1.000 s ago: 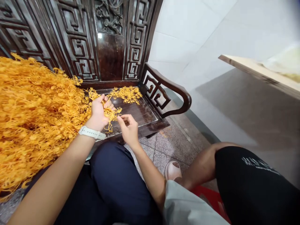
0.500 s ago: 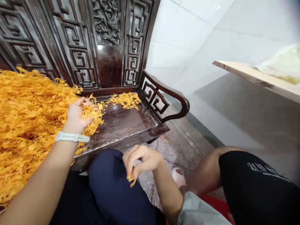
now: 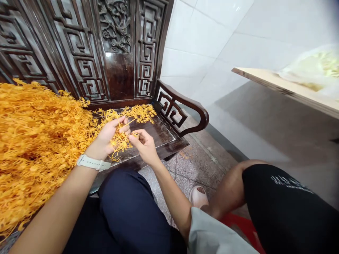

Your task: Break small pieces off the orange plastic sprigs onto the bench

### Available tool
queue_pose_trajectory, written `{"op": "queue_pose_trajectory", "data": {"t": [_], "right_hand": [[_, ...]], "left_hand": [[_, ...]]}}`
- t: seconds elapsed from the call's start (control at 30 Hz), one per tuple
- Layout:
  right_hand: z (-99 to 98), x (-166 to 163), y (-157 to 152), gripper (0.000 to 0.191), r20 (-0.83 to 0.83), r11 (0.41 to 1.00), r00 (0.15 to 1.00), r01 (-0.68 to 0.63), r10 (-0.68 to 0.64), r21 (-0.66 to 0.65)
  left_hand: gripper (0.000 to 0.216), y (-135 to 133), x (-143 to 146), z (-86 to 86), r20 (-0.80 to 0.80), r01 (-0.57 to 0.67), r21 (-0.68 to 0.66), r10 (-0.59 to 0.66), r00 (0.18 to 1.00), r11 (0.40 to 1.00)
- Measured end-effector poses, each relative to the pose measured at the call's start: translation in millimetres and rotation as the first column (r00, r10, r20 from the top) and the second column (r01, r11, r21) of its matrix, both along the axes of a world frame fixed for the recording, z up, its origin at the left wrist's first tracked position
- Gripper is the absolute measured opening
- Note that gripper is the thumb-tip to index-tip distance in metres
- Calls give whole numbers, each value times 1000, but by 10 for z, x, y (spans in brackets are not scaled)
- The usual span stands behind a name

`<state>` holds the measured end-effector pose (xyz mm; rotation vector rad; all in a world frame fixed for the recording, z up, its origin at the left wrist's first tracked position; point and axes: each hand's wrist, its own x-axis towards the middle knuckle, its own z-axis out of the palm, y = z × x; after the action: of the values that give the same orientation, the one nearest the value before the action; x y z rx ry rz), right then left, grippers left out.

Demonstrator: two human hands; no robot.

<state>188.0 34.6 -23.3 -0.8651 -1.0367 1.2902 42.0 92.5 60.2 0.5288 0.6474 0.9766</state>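
Note:
My left hand (image 3: 109, 135), with a pale watch strap on the wrist, is closed around a bunch of thin orange plastic sprigs (image 3: 122, 143). Stems and small star-shaped ends stick out between its fingers. Close beside it, my right hand (image 3: 144, 145) pinches at the tip of a sprig on the bunch's right side. Both hands are over the dark wooden bench seat (image 3: 161, 135). To the left, a large heap of the same orange plastic sprigs (image 3: 45, 141) spreads across the bench. A small pile of short orange pieces (image 3: 141, 113) lies at the seat's back right corner.
The bench has a carved backrest (image 3: 119, 76) and a curved armrest (image 3: 197, 118). At right, a wooden board (image 3: 267, 76) carries a clear plastic bag (image 3: 307, 70). Below it are a person's leg in black shorts (image 3: 280, 208), a pale slipper (image 3: 197, 195) and something red (image 3: 242, 225).
My right hand has moved up from above my knee to my left hand. The orange bits it was pinching there no longer show. My left hand has shifted right, away from the heap, with its bunch.

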Motion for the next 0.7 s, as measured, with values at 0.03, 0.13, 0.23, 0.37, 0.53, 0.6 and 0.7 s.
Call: {"op": "queue_pose_trajectory", "data": {"t": [0.03, 0.13, 0.23, 0.37, 0.53, 0.6, 0.7], "right_hand": [[40, 19, 40, 42, 73, 998, 997, 18, -23, 66], [109, 85, 73, 38, 223, 974, 969, 57, -107, 221], [131, 115, -42, 27, 387, 885, 886, 54, -256, 462], [208, 83, -353, 25, 501, 659, 750, -116, -433, 743], [349, 6, -945, 24, 453, 502, 892, -387, -11, 774], [381, 36, -1075, 16, 594, 365, 736, -677, 324, 639], [397, 230, -950, 16, 608, -7, 213, -941, 765, 339]], "left_hand": [[44, -7, 15, 0, -17, 35, 0, -35, 999, 999], [48, -10, 32, 30, 4, 7, -8, -7, 1000, 1000], [52, -22, 45, 72, 60, -76, -54, 79, 995, 996], [50, -57, 87, 93, 101, 15, -133, -1, 995, 991], [48, 150, -202, 35, 167, -170, -161, 196, 966, 972], [47, 272, -432, -13, 148, -298, -114, 313, 938, 948], [39, 362, -674, -80, 47, -354, -65, 358, 933, 933]]}}
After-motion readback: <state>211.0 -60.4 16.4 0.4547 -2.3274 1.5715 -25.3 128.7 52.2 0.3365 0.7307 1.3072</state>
